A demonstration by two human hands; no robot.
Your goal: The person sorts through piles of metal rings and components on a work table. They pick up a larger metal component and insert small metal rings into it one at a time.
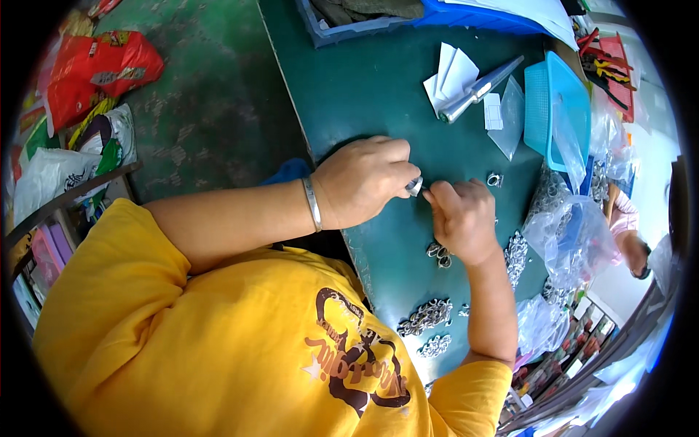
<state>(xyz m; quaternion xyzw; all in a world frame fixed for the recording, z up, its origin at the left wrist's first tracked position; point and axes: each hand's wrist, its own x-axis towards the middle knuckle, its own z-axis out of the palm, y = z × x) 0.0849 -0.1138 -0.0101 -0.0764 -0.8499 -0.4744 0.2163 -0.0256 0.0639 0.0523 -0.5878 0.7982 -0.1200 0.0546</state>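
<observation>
My left hand (370, 177), with a silver bangle (313, 205) at its wrist, is closed on a small shiny metal piece (414, 186) above the green table. Close beside it my right hand (466, 220) is pinched, its fingertips at a small dark tip that meets the metal piece; what they grip is mostly hidden. Below the right hand lie several metal rings (439, 254). A loose silvery metal fitting (495, 179) rests to its right. Heaps of small metal hardware (426, 317) lie near the table's front edge, with another heap (516, 256) beyond my right forearm.
A light-blue basket (537, 109) stands at the right, near clear plastic bags (579, 237) of metal parts. White cards (453, 71) and a silver, blade-shaped tool (484, 89) lie farther back. Pliers (610, 69) hang in a red rack. Another person's arm (630, 233) shows at far right.
</observation>
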